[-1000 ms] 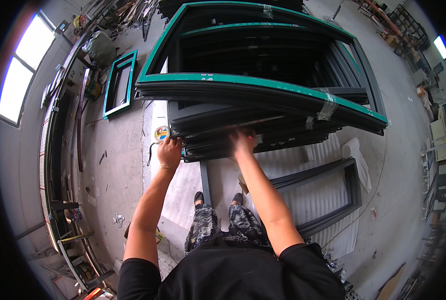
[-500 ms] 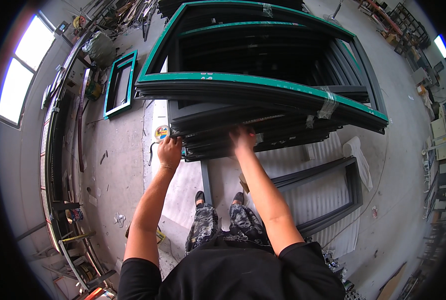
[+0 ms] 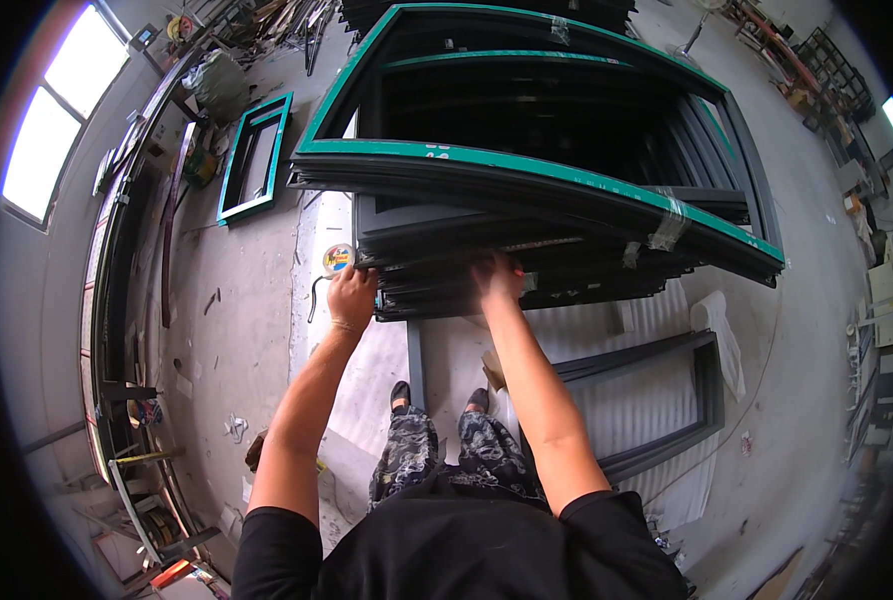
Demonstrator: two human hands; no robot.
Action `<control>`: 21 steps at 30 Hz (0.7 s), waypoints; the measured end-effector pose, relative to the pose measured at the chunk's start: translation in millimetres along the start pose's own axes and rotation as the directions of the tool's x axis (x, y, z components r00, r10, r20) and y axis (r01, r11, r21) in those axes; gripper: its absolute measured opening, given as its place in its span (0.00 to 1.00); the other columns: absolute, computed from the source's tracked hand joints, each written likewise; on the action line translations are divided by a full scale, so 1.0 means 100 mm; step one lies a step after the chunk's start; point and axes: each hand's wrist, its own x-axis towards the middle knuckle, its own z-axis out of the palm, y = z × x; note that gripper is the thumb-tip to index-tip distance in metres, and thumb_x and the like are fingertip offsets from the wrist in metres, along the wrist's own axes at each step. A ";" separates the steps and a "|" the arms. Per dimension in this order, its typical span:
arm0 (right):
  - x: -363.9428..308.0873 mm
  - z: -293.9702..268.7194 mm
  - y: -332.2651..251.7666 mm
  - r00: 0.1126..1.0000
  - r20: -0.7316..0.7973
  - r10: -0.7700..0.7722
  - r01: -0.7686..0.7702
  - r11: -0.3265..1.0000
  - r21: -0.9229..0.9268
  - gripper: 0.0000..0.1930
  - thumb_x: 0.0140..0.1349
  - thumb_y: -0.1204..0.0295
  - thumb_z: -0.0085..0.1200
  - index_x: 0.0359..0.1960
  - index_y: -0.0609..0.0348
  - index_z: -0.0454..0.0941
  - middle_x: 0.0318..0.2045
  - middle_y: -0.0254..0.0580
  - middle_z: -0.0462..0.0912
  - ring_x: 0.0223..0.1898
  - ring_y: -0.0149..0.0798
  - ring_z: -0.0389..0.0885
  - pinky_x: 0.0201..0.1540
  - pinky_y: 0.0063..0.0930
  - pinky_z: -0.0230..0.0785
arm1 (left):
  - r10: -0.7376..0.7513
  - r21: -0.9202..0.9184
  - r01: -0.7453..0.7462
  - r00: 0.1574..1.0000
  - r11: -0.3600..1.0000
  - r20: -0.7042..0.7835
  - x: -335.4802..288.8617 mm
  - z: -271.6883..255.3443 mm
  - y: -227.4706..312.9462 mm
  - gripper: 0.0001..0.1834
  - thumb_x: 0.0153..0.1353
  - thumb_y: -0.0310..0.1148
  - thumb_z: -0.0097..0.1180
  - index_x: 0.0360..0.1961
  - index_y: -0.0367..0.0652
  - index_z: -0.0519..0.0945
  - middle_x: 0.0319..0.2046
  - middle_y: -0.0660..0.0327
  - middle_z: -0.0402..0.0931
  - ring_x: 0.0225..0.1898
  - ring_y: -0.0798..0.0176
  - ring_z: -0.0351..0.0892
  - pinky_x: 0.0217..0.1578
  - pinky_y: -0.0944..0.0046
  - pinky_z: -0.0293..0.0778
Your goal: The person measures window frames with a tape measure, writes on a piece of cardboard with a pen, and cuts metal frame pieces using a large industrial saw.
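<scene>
In front of me stands a stack of dark grey window frames point(image 3: 426, 290), its long near side facing me. My left hand point(image 3: 352, 297) is closed on the edge of a frame at the stack's near left corner. Beside that hand, a round tape measure point(image 3: 337, 257) with a colourful face rests on a pale surface. My right hand point(image 3: 496, 282) presses against the middle of the near side, its fingers curled and partly hidden. A small red spot shows at those fingers; what they hold cannot be made out. A green-faced frame point(image 3: 526, 163) lies askew on top.
More grey frames point(image 3: 656, 445) lie on white foam sheeting point(image 3: 686, 495) to my right. A smaller green frame point(image 3: 228, 213) is on the floor at the left. Long profiles fill a rack point(image 3: 116, 260) along the left wall. A grey bar stands near my feet.
The whole view has shifted slightly, so the stack appears farther right. My left hand stays at its corner. My right hand, smeared before, shows more sharply at nearly the same place.
</scene>
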 end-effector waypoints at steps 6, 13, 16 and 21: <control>-0.08 0.04 -0.08 0.999 -0.032 0.030 -0.029 1.000 0.010 0.10 0.52 0.70 0.58 0.33 0.50 0.69 0.29 0.33 0.73 0.34 0.33 0.73 0.34 0.29 0.76 | 0.008 0.021 -0.008 1.000 1.000 0.020 0.00 0.02 0.02 0.04 0.47 0.30 0.49 0.26 0.45 0.74 0.22 0.63 0.69 0.30 0.61 0.71 0.29 0.61 0.69; -0.17 0.08 -0.15 0.999 -0.043 0.031 -0.031 0.999 -0.009 0.10 0.52 0.69 0.59 0.28 0.47 0.67 0.26 0.29 0.74 0.30 0.31 0.74 0.33 0.26 0.75 | 0.011 0.008 -0.011 1.000 1.000 0.001 0.01 0.01 0.02 0.04 0.47 0.30 0.48 0.25 0.45 0.74 0.22 0.63 0.70 0.30 0.61 0.71 0.29 0.62 0.69; -0.16 0.07 -0.15 0.999 -0.017 0.033 -0.033 0.999 -0.006 0.10 0.52 0.68 0.59 0.27 0.46 0.67 0.25 0.28 0.74 0.29 0.31 0.75 0.33 0.26 0.75 | 0.015 0.006 -0.015 1.000 1.000 -0.009 0.01 0.03 0.01 0.04 0.47 0.30 0.49 0.25 0.45 0.74 0.22 0.63 0.70 0.30 0.61 0.71 0.29 0.62 0.69; -0.16 0.07 -0.16 0.998 -0.008 0.057 -0.057 0.998 -0.008 0.10 0.52 0.68 0.59 0.27 0.46 0.67 0.25 0.28 0.74 0.29 0.30 0.75 0.31 0.25 0.74 | 0.013 0.022 -0.013 1.000 1.000 0.015 0.00 0.03 0.01 0.04 0.48 0.30 0.49 0.25 0.45 0.74 0.21 0.63 0.70 0.30 0.61 0.71 0.29 0.63 0.69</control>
